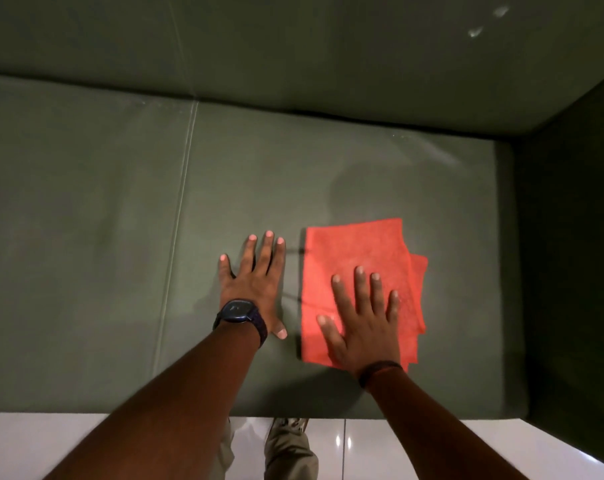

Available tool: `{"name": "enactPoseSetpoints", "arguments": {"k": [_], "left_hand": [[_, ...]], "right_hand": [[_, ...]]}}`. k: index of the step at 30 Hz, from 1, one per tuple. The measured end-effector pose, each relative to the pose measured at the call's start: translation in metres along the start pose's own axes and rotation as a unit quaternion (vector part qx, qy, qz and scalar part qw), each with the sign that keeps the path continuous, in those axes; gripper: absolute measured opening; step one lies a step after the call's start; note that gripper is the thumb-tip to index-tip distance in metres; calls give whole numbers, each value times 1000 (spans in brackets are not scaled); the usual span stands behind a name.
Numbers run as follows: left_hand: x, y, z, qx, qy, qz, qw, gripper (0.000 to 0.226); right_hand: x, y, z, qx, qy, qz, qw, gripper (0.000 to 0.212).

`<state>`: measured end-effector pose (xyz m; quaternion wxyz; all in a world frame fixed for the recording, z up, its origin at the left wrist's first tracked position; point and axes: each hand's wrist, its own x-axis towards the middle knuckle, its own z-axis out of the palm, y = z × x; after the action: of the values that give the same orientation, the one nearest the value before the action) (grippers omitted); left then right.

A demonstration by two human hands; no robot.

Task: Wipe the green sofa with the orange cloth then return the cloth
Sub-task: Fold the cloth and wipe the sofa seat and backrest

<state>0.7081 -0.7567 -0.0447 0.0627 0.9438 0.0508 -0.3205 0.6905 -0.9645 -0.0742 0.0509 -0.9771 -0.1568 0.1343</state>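
Observation:
The green sofa (86,209) fills most of the head view, seat cushions seen from above. A folded orange cloth (356,251) lies flat on the right seat cushion. My right hand (362,320) rests palm down on the cloth's near half, fingers spread and flat, pressing rather than gripping it. My left hand (255,282), with a dark watch on the wrist, lies flat on the bare cushion just left of the cloth, fingers apart, holding nothing.
The sofa's backrest (293,46) rises at the far side and its right armrest (570,237) walls off the right. A seam (179,216) divides the two seat cushions. Glossy white floor tiles (362,448) and my trouser legs show below the seat's front edge.

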Motion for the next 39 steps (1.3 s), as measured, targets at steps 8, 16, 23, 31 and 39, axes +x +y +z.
{"name": "enactPoseSetpoints", "arguments": {"k": [8,16,23,31,39], "left_hand": [[1,-4,4,-15,25,15,999,156],[5,-6,8,-23,26,16,999,156],[-16,-4,18,-75,40,-2,996,133],[-75,20,37,-290,204,-64,933,41],[-58,32,28,-301,79,-147,939,32]], "right_hand": [[17,44,-15,-18,10,53,998,76],[-10,36,-6,-46,-17,-78,996,75],[2,-27,-10,4,-25,146,989,78],[70,-42,-72,-42,16,-57,997,51],[137,-68,-96,-225,-158,-326,904,24]]}}
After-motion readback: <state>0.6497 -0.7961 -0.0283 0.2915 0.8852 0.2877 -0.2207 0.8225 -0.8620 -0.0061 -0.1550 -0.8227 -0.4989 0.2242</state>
